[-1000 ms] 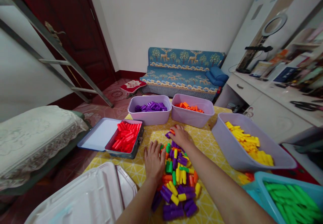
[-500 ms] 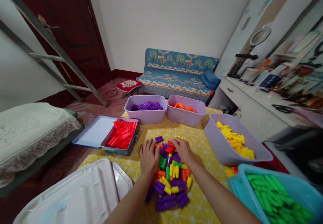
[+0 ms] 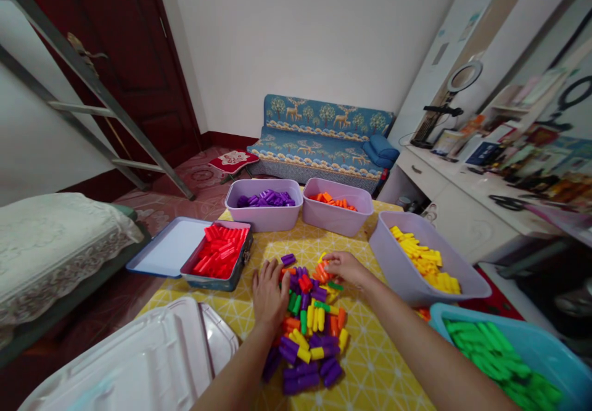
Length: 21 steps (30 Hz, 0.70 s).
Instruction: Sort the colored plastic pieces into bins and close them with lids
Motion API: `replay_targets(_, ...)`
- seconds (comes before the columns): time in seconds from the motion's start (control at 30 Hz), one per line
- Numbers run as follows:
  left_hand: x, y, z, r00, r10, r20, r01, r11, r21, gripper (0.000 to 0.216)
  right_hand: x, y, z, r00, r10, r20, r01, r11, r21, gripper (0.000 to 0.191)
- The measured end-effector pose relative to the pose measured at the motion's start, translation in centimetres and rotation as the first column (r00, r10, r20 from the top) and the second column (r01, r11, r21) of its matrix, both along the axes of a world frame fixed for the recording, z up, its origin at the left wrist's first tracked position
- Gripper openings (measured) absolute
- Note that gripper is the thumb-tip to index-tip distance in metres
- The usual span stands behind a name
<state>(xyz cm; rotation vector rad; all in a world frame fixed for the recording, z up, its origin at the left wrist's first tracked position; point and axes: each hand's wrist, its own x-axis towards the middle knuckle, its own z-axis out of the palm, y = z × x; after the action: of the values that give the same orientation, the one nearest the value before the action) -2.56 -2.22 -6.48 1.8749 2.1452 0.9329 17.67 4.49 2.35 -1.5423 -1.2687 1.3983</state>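
Note:
A heap of plastic tube pieces (image 3: 319, 318) in purple, yellow, green, orange and red lies on the table before me. My left hand (image 3: 269, 294) rests at the heap's left edge with its fingers stretched out and apart, holding nothing. At the far right side of the heap, my right hand (image 3: 349, 268) has its fingers curled round orange plastic tubes (image 3: 320, 271); its palm side is hidden. A lone purple tube (image 3: 288, 258) lies just beyond the heap.
Around the heap stand a tin of red tubes (image 3: 221, 250), a bin of purple ones (image 3: 263, 220), a bin of orange ones (image 3: 337, 216), a bin of yellow ones (image 3: 393, 269) and a turquoise bin of green ones (image 3: 444, 315). White lids (image 3: 139, 361) lie near left.
My right hand has moved slightly right, from the red pieces to the orange tubes, and some pieces there have shifted. My left hand stays at the heap's left edge.

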Motion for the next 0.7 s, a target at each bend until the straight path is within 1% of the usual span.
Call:
replay_targets(0.1,0.0,-0.1,0.1,1.000,-0.003,0.001,0.003,1.000,-0.005,0.039,0.9,3.6,2.5,0.992,-0.123,-0.016,0.124,0.987,0.101,0.023)
replay_targets(0.2,0.0,-0.1,0.2,1.000,-0.001,0.001,0.001,1.000,-0.012,0.038,2.0,7.9,4.9,0.950,-0.305,-0.064,0.311,0.930,0.197,0.025)
replay_targets(0.27,0.0,-0.1,0.3,1.000,-0.003,0.001,0.003,1.000,-0.014,0.038,2.5,10.2,5.8,0.914,-0.393,-0.094,0.404,0.883,0.240,0.023)
replay_targets(0.33,0.0,-0.1,0.4,1.000,-0.004,-0.001,0.004,1.000,-0.013,0.038,2.7,11.8,6.1,0.886,-0.448,-0.115,0.462,0.845,0.270,0.023)
replay_targets(0.37,0.0,-0.1,0.4,1.000,-0.004,-0.003,0.004,1.000,-0.012,0.038,2.7,12.3,6.1,0.876,-0.466,-0.122,0.481,0.831,0.281,0.026)
replay_targets(0.43,0.0,-0.1,0.4,1.000,-0.005,-0.006,0.005,1.000,-0.012,0.038,2.6,12.8,5.9,0.865,-0.486,-0.125,0.500,0.812,0.300,0.040)
replay_targets(0.5,0.0,-0.1,0.5,1.000,-0.009,-0.007,0.009,1.000,-0.014,0.038,2.5,12.6,5.4,0.867,-0.485,-0.112,0.494,0.808,0.322,0.057)
replay_targets(0.53,0.0,-0.1,0.5,1.000,-0.011,-0.006,0.011,1.000,-0.015,0.038,2.4,12.3,5.0,0.874,-0.476,-0.097,0.479,0.811,0.335,0.062)
replay_targets(0.6,0.0,-0.1,0.5,1.000,-0.012,-0.001,0.012,1.000,-0.017,0.038,2.4,11.2,4.0,0.896,-0.441,-0.047,0.427,0.827,0.365,0.061)
replay_targets(0.7,-0.1,-0.1,0.6,1.000,-0.012,0.004,0.012,1.000,-0.018,0.038,2.5,8.1,1.8,0.936,-0.343,0.084,0.284,0.872,0.399,0.046)
